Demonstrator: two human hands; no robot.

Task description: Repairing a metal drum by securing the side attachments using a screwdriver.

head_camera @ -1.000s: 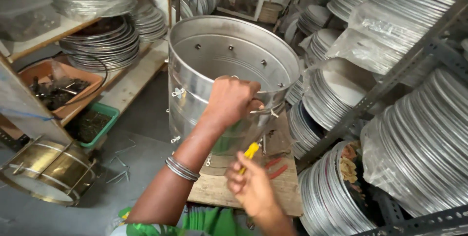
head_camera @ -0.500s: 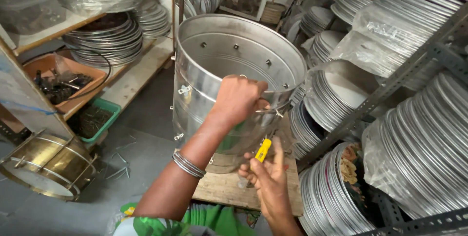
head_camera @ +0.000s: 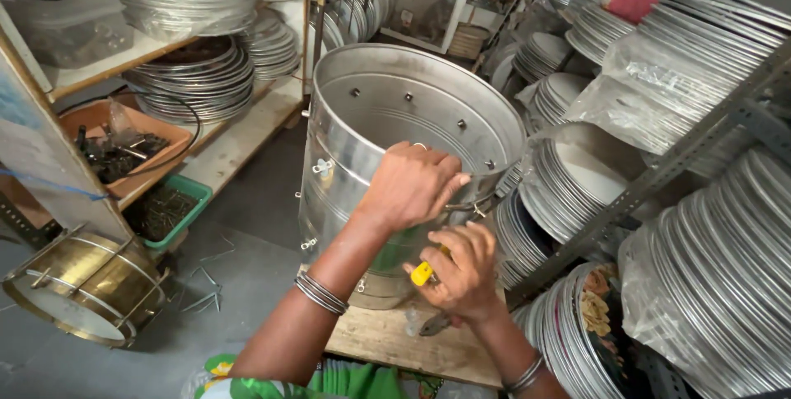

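A large open steel drum shell stands upright on a wooden board. Small metal fittings stud its wall. My left hand grips the near rim of the shell, fingers curled over the edge. Just below it, my right hand is closed on a yellow-handled tool, held against the shell's outer wall by the rim. The tool's tip is hidden behind my fingers.
Stacks of metal hoops and drum heads fill the angle-iron racks on the right. A brass drum lies at the lower left. An orange tray and a green tray of hardware sit by the left shelf. Loose hooks lie on the floor.
My right hand has risen with the yellow tool from above the board to the shell's wall just under my left hand. The left hand keeps its hold on the rim.
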